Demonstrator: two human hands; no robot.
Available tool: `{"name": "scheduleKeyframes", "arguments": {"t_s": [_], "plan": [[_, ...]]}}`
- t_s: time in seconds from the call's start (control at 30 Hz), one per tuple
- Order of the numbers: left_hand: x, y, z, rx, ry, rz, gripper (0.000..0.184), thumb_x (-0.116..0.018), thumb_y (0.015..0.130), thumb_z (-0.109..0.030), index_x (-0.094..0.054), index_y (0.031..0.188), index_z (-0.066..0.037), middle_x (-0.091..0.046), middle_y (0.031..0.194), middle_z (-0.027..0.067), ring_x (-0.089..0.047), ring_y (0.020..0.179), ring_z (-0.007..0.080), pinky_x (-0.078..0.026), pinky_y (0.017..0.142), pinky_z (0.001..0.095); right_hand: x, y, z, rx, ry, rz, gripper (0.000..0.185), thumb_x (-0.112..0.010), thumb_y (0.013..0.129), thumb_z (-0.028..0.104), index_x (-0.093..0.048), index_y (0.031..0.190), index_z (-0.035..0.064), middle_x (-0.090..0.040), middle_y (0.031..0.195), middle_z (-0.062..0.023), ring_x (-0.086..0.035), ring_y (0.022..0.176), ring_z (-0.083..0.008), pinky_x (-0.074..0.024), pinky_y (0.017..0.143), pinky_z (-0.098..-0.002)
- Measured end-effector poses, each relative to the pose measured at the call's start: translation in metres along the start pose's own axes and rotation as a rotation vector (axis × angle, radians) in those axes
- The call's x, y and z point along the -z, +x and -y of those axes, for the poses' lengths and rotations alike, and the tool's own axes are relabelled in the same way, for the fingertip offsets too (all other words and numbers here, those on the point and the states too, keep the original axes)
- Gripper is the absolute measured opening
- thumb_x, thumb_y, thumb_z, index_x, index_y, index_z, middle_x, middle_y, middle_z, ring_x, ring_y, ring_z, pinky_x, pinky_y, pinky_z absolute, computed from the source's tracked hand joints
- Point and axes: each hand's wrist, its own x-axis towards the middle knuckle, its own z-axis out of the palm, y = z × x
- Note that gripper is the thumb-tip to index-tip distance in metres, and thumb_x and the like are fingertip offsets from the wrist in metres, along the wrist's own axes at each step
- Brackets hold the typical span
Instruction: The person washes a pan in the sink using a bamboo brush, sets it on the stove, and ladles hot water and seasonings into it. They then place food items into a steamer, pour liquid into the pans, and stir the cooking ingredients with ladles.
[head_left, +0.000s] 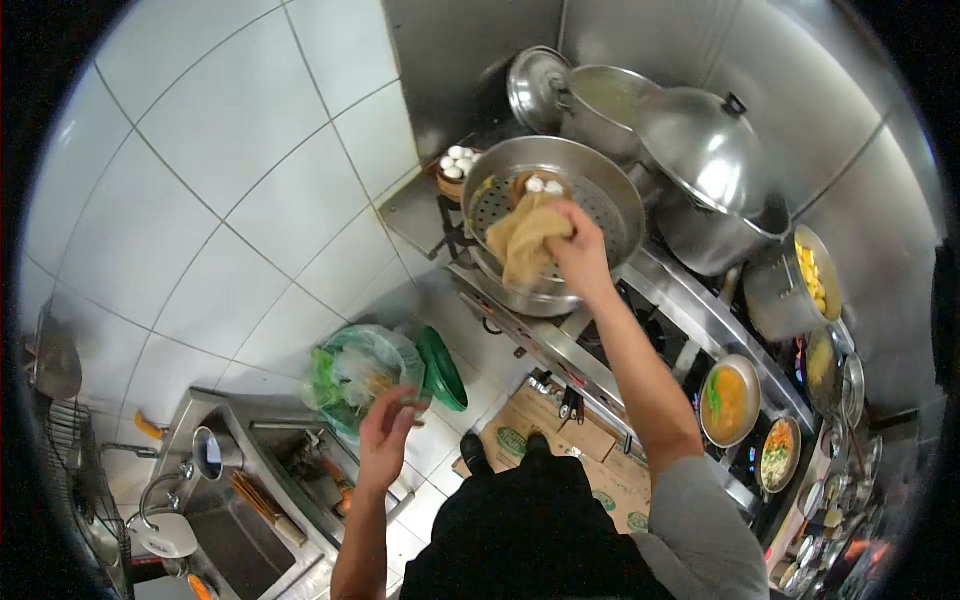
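Note:
My right hand [580,245] grips a tan cloth [522,238] by its side and holds it over a large steamer pot [622,215]. Inside the pot is a perforated tray [602,208], bearing a small brown dish with white eggs [545,186] that the cloth partly hides. Beside the pot's left rim stands a brown bowl [451,186] heaped with several white eggs [460,160]. My left hand [388,428] hangs in the air with fingers apart, holding nothing. It is nearest to a green bin [350,408] lined with a clear bag.
Large pots [690,225] and a domed lid [700,145] crowd the back of the stove. Along the right are a pot of yellow pieces [785,295] and pans of food [735,400]. A sink [240,535] lies at lower left; cardboard [570,450] covers the floor.

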Motion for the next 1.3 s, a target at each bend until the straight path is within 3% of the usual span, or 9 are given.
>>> {"name": "scheduleKeyframes", "arguments": {"t_s": [0.27,0.3,0.67,0.77,0.87,1.0,1.07,1.23,1.3], "plan": [[0.070,-0.109,0.178,0.439,0.790,-0.015,0.033,-0.065,0.093,-0.025,-0.066,0.114,0.000,-0.071,0.090,0.0224,-0.070,0.089,0.0366,-0.054,0.077,0.0433,-0.098,0.158,-0.206,0.132,-0.854,0.239,0.049,-0.054,0.093,0.020,-0.050,0.135,-0.0053,-0.058,0.128,-0.0303,-0.056,0.119,-0.0445,-0.0441,0.103,-0.0463],[0.061,-0.116,0.168,0.641,0.679,-0.060,0.034,-0.068,0.091,-0.025,-0.066,0.113,0.000,-0.071,0.088,0.0212,-0.071,0.082,0.0349,-0.055,0.073,0.0419,-0.111,0.145,-0.128,-0.309,-0.684,0.216,0.051,-0.051,0.092,0.014,-0.047,0.136,-0.0093,-0.056,0.128,-0.0322,-0.055,0.119,-0.0453,-0.0433,0.105,-0.0467],[0.033,-0.154,0.212,1.043,0.002,0.010,0.019,-0.063,0.096,-0.006,-0.058,0.112,0.003,-0.062,0.076,0.0103,-0.061,0.062,0.0162,-0.048,0.052,0.0281,-0.123,0.194,-0.257,0.005,-0.697,-0.164,0.025,-0.065,0.084,0.012,-0.066,0.104,-0.0027,-0.067,0.097,-0.0261,-0.064,0.094,-0.0448,-0.0520,0.087,-0.0489],[0.041,-0.156,0.225,0.950,0.156,0.104,0.013,-0.054,0.098,-0.009,-0.058,0.107,0.001,-0.060,0.080,0.0125,-0.058,0.064,0.0192,-0.046,0.053,0.0293,-0.128,0.164,-0.253,-0.109,-0.891,0.179,0.022,-0.059,0.082,0.004,-0.067,0.100,-0.0056,-0.067,0.096,-0.0293,-0.065,0.090,-0.0464,-0.0531,0.082,-0.0506],[0.084,-0.186,0.306,1.198,-1.028,-0.272,0.015,-0.050,0.099,-0.013,-0.060,0.105,-0.003,-0.063,0.083,0.0138,-0.059,0.065,0.0202,-0.045,0.054,0.0296,-0.126,0.132,-0.219,0.016,-1.066,0.447,0.024,-0.057,0.080,0.002,-0.067,0.101,-0.0044,-0.068,0.095,-0.0298,-0.066,0.088,-0.0459,-0.0535,0.078,-0.0505],[0.100,-0.149,0.261,0.864,0.013,-0.081,0.018,-0.063,0.098,-0.015,-0.062,0.109,-0.002,-0.067,0.074,0.0088,-0.063,0.059,0.0138,-0.048,0.049,0.0271,-0.099,0.106,-0.222,-0.042,-0.795,0.664,0.031,-0.058,0.078,0.004,-0.070,0.107,0.0008,-0.069,0.096,-0.0264,-0.067,0.082,-0.0419,-0.0528,0.075,-0.0491],[0.136,-0.153,0.310,0.997,-0.409,-0.125,0.021,-0.062,0.098,-0.016,-0.059,0.110,0.001,-0.067,0.076,0.0097,-0.062,0.060,0.0145,-0.048,0.049,0.0272,-0.076,0.095,-0.198,-0.115,-0.718,0.872,0.036,-0.058,0.076,0.004,-0.071,0.109,0.0042,-0.069,0.091,-0.0251,-0.067,0.081,-0.0414,-0.0527,0.076,-0.0481],[0.134,-0.127,0.289,0.962,0.075,-0.035,0.018,-0.060,0.099,-0.015,-0.057,0.108,0.000,-0.065,0.076,0.0101,-0.061,0.059,0.0153,-0.048,0.049,0.0273,-0.006,0.081,-0.169,-0.066,-0.666,1.313,0.042,-0.059,0.074,0.003,-0.071,0.113,0.0077,-0.070,0.088,-0.0216,-0.067,0.079,-0.0385,-0.0530,0.076,-0.0470],[0.142,-0.126,0.294,1.024,-0.438,-0.053,0.018,-0.060,0.099,-0.015,-0.058,0.110,0.000,-0.065,0.076,0.0099,-0.062,0.059,0.0157,-0.049,0.049,0.0278,0.016,0.093,-0.157,-0.205,-0.805,1.536,0.042,-0.060,0.073,0.003,-0.071,0.113,0.0076,-0.071,0.090,-0.0199,-0.067,0.080,-0.0369,-0.0536,0.077,-0.0464]]}}
